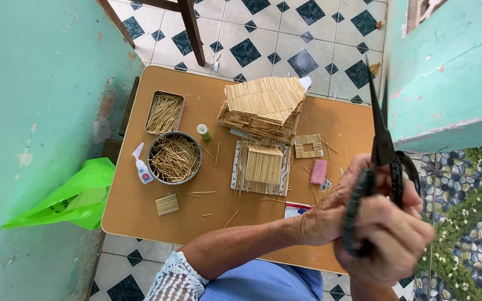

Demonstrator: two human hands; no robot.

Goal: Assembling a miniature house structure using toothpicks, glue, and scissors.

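Observation:
My right hand (389, 237) is raised close to the camera, shut on the handles of black scissors (383, 147) whose closed blades point up. My left hand (322, 217) lies right beside it, its fingers curled against the scissors' handle; whether it holds anything is hidden. Below on the brown table (135, 214) stand a stick-built house model (263, 103) and a flat panel of sticks on a white base (260, 167).
A round metal bowl (174, 158) and a rectangular tin (164, 113) hold loose sticks. Near them are a white glue bottle (142, 166), a green-capped bottle (203, 132), a small stick mat (167, 204), a stick window frame (308, 146), a pink block (318, 171). A green bag (68, 198) lies left.

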